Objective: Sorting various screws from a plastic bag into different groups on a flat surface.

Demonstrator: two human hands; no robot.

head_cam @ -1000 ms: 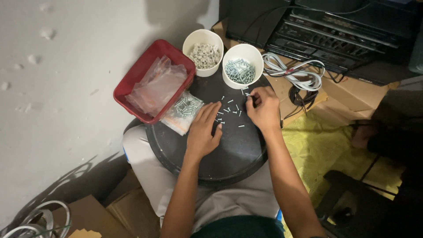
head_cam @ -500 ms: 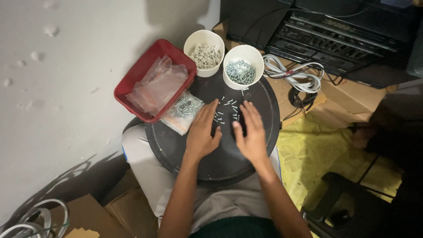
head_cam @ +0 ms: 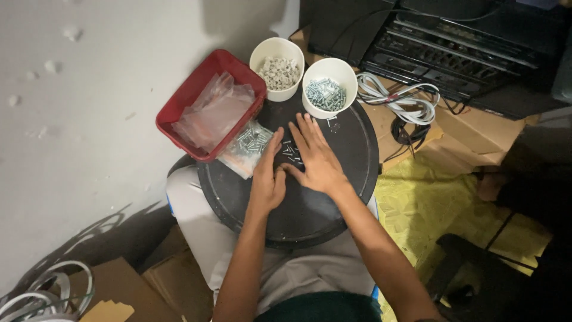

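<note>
Small silver metal screws [head_cam: 290,150] lie loose in a scatter on the round black tray [head_cam: 351,149], between the two hands; a couple more sit apart near the tray's far edge, just below the screw cup. Each screw is tiny; long axes lie flat on the tray and point in mixed directions, no common heading, heads too small to tell.

Left hand [head_cam: 266,176] lies palm down on the tray, fingers together and stretched toward the far edge, tips just beside the scatter. Grip is flat and spread, holding nothing. Right hand [head_cam: 317,158] also palm down, fingers fanned wide toward the cups, thumb side touching the screws; flat grip, nothing pinched that shows. The thumbs nearly meet below the screws.

The tray rests on the person's lap as a worktop. At its far rim stands a white round paper cup of silver screws [head_cam: 329,89]; left of it a second white cup of pale plastic plugs [head_cam: 277,68]. A clear plastic bag of screws [head_cam: 247,146] lies on the tray's left edge, touching a red rectangular plastic bin [head_cam: 193,95] with empty clear bags in it. White coiled cable [head_cam: 399,101] lies right of the cups, on brown cardboard [head_cam: 471,128].
</note>
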